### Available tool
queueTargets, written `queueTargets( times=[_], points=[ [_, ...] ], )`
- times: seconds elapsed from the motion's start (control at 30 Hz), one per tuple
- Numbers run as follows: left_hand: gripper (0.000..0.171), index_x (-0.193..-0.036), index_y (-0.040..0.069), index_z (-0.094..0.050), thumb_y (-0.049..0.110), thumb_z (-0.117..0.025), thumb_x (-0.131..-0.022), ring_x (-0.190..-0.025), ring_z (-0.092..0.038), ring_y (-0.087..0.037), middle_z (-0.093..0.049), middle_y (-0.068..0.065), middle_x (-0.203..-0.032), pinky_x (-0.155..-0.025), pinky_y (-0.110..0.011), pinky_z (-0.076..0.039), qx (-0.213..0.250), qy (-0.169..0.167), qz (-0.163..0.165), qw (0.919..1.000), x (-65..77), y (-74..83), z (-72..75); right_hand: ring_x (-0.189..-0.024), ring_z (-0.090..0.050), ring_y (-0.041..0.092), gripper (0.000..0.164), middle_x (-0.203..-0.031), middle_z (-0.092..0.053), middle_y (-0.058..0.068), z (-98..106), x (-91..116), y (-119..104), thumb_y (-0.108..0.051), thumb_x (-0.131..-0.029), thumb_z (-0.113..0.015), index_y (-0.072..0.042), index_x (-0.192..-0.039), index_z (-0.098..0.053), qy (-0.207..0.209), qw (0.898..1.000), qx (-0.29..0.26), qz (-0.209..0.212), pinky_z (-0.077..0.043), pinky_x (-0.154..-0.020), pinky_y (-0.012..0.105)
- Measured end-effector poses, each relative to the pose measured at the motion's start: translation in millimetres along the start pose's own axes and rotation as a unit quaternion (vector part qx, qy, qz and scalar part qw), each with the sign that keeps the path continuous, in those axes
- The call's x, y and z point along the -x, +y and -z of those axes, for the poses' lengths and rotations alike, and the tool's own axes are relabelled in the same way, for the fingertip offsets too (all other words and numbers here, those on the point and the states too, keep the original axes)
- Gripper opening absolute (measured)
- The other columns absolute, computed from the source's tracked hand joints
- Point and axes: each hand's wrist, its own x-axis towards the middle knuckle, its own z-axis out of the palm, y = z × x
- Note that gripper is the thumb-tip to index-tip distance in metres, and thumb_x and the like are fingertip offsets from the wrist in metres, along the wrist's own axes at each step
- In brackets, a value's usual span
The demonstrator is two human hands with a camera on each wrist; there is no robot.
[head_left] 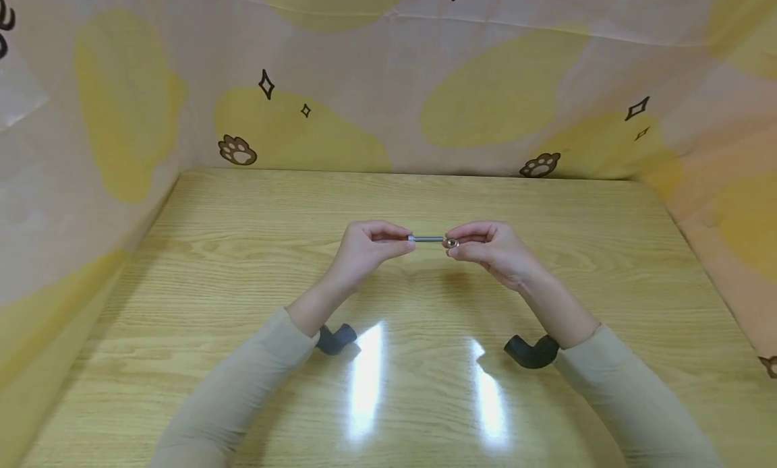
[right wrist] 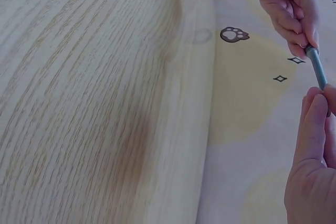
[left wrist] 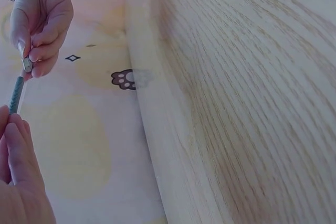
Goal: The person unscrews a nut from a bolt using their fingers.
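Observation:
Above the middle of the table, my left hand [head_left: 367, 249] pinches one end of a silvery threaded bolt [head_left: 429, 239] between thumb and fingers. The bolt lies level, its free end pointing at my right hand [head_left: 493, 250]. That hand pinches a small metal nut [head_left: 450, 243] between thumb and fingertips. In the head view the nut is right beside the bolt's tip; whether the thread has entered it I cannot tell. The left wrist view shows the bolt's ridged shaft [left wrist: 17, 95] and the nut [left wrist: 27, 65] near its end. In the right wrist view, fingers hide the nut.
A wood-grain table [head_left: 425, 299] lies under both hands. Patterned cloth [head_left: 400, 83] walls its back and sides. Black curved pieces [head_left: 531, 352] sit by both sleeve cuffs. Two bright reflections shine on the tabletop near the front.

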Motion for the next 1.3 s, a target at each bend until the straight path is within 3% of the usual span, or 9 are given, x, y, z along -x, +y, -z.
queueTargets(
  times=[0.47,0.67,1.0,1.3],
  points=[
    [0.020,-0.095,-0.008,-0.067,-0.004,-0.072,-0.077,-0.077,-0.066,-0.016,-0.069,-0.010,-0.089,-0.076,-0.029,-0.054,-0.002,0.012,0.015,0.9998,-2.5,-0.7,-1.7,-0.082,-0.066,0.012,0.029,-0.086,-0.070,0.002,5.6,5.0,1.5,0.014,-0.082,-0.057,-0.011,-0.085,-0.071,0.017,1.000,0.017,-0.010,-0.053,-0.077,0.024],
    [0.019,-0.095,-0.010,-0.066,-0.006,-0.071,-0.077,-0.076,-0.066,-0.016,-0.068,-0.011,-0.088,-0.077,-0.031,-0.054,0.004,-0.001,0.011,0.9999,-4.0,-0.9,-2.4,-0.080,-0.066,0.013,0.026,-0.085,-0.070,0.004,9.8,6.2,2.1,0.015,-0.082,-0.057,-0.009,-0.087,-0.069,0.015,1.000,0.020,-0.009,-0.054,-0.076,0.024],
    [0.019,-0.096,-0.006,-0.067,-0.002,-0.072,-0.078,-0.079,-0.066,-0.018,-0.069,-0.012,-0.090,-0.079,-0.032,-0.053,-0.026,-0.027,0.034,0.9987,-8.7,-6.4,-0.4,-0.080,-0.067,0.014,0.027,-0.085,-0.070,0.006,15.2,7.2,5.0,0.017,-0.080,-0.058,-0.007,-0.087,-0.068,0.017,1.000,0.021,-0.016,-0.053,-0.076,0.024],
    [0.018,-0.096,-0.005,-0.068,0.000,-0.072,-0.079,-0.080,-0.066,-0.019,-0.068,-0.013,-0.091,-0.079,-0.032,-0.053,-0.055,-0.054,0.032,0.9965,-13.8,-15.2,0.8,-0.078,-0.065,0.013,0.019,-0.085,-0.069,0.005,19.4,5.2,13.1,0.013,-0.080,-0.061,-0.002,-0.092,-0.067,0.028,0.998,0.052,-0.034,-0.053,-0.078,0.027]
  ],
)
